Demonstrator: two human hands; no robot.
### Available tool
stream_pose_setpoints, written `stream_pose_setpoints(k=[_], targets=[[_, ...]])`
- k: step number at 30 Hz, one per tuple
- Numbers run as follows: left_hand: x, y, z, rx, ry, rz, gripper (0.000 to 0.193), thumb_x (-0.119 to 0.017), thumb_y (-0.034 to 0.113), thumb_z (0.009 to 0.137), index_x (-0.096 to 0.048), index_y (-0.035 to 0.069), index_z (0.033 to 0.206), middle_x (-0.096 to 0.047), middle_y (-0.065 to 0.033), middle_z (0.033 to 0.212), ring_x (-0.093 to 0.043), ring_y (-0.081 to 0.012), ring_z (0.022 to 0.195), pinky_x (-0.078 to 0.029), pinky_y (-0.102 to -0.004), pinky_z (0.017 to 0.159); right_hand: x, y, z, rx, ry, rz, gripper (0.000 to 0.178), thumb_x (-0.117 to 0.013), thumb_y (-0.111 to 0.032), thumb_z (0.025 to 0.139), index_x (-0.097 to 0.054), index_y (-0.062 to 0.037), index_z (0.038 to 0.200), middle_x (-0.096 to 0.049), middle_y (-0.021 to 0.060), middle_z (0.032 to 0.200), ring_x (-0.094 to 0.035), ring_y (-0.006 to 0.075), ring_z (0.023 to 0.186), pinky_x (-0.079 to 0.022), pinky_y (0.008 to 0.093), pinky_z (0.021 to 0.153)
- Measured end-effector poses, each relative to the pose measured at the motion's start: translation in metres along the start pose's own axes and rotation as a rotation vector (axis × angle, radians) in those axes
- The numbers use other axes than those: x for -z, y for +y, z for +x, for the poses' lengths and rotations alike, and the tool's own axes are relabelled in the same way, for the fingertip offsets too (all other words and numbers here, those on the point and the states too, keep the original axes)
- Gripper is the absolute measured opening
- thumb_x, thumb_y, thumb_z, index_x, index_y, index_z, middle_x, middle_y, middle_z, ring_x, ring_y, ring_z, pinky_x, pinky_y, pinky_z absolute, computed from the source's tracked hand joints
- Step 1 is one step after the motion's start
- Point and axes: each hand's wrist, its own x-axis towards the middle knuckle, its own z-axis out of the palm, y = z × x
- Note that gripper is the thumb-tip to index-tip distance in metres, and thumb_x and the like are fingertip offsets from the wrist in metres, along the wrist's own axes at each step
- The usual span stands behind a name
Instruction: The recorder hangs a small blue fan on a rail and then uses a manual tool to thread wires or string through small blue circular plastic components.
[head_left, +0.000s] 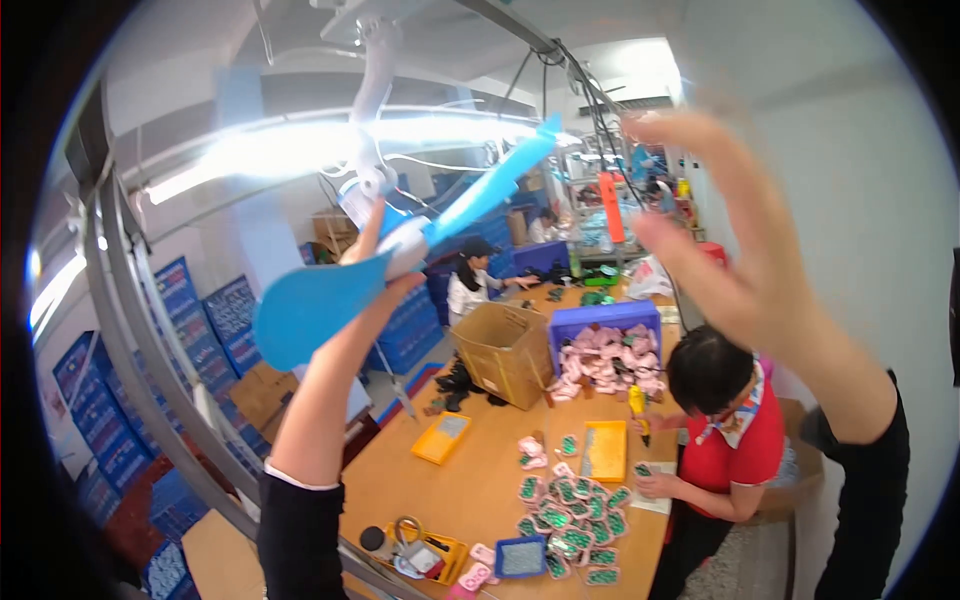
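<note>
A small ceiling fan with blue blades point(318, 312) and a white hub point(406, 246) hangs from a white curved stem point(375, 85). My left hand point(385, 302) reaches up behind the lower blade and grips the fan around its hub, partly hidden by the blade. The other blade point(490, 195) slants up to the right. My right hand point(750, 240) is raised on the right, slightly blurred, its thumb and fingers curved and apart with nothing between them. An orange switch-like piece point(611, 207) hangs on a cord to the left of that hand.
Below stands a wooden worktable point(400, 490) with pink-and-green pieces point(570, 515), yellow trays point(605, 450), a purple crate point(605, 318) and a cardboard box point(503, 350). A person in red point(735, 440) works at its right; another person sits beyond. Metal posts point(150, 330) rise at left.
</note>
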Motion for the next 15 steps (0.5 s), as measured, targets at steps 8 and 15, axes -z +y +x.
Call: stream_pose_setpoints(k=[8,15], targets=[[0.006,0.027,-0.012,-0.020,0.059,-0.084,0.078,-0.069,0.007,0.070,-0.024,0.007,0.134,-0.054,-0.0235,0.107,-0.056,-0.0324,0.097,-0.045,-0.0368,0.081,-0.063,-0.034,-0.069,-0.332,-0.164,0.354,0.024,-0.057,-0.015,0.076,-0.049,-0.0003,0.094,-0.049,0.0154,0.099,-0.049,0.0309,0.094,-0.040,0.0358,0.081],[-0.008,0.042,-0.011,-0.021,0.088,0.080,0.075,-0.064,0.005,0.074,-0.022,0.007,0.135,-0.054,-0.0245,0.108,-0.056,-0.0302,0.095,-0.043,-0.0377,0.082,-0.099,-0.060,-0.105,-0.543,-0.259,0.640,0.025,-0.057,-0.016,0.078,-0.048,-0.0007,0.096,-0.048,0.0151,0.097,-0.050,0.0306,0.093,-0.041,0.0363,0.080]])
